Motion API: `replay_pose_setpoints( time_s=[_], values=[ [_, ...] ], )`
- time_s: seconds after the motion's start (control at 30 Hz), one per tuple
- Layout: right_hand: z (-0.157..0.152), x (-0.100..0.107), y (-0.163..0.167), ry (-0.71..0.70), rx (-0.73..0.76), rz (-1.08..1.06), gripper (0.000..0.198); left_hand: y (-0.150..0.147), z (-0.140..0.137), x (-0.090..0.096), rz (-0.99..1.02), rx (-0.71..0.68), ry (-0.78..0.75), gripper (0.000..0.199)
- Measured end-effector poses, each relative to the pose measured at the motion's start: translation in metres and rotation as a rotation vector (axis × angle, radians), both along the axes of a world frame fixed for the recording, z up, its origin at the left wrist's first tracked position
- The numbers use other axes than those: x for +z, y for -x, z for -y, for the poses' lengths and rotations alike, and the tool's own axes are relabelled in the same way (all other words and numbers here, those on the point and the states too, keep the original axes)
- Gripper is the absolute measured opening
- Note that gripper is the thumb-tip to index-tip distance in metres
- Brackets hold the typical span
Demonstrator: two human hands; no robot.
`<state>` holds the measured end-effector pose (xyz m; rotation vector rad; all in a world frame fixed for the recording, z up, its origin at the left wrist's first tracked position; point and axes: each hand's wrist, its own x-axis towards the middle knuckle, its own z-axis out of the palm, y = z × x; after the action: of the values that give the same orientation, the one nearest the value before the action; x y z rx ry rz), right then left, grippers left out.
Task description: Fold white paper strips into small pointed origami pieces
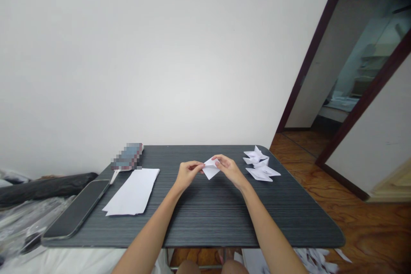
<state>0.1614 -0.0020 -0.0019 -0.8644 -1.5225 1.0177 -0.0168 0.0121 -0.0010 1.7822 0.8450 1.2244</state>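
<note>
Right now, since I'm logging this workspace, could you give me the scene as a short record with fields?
Left hand: pinching the left corner of a small folded white paper
Right hand: fingers on the paper's right side
Left side: white paper sheets; dark flat rectangular device
Right side: pointed white folded-paper shapes
Surface: dark striped table with rounded corners

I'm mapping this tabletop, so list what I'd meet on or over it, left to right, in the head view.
Dark phone-like slab, white paper sheets, left hand, folded white paper, right hand, pointed folded-paper shapes.
</note>
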Motion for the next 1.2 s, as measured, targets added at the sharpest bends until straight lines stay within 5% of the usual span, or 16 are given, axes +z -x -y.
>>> replay_pose_setpoints(
  time_s=[0.27, 0.83, 1.2],
  values=[
    [-0.006, -0.006, 0.005, -0.109, -0.213, 0.048, 0.014, -0.007, 0.004, -0.005, 0.023, 0.13, -0.102, 0.022],
    [0.001, 0.001, 0.01, -0.001, -0.222, -0.048, 0.021, -0.011, 0.008, -0.006, 0.15, 0.049, 0.131, 0.025],
    [0.001, -0.002, 0.014, 0.0, -0.169, -0.033, 0.02, -0.01, 0.007, -0.006, 0.048, -0.07, 0.152, 0.038]
  ],
)
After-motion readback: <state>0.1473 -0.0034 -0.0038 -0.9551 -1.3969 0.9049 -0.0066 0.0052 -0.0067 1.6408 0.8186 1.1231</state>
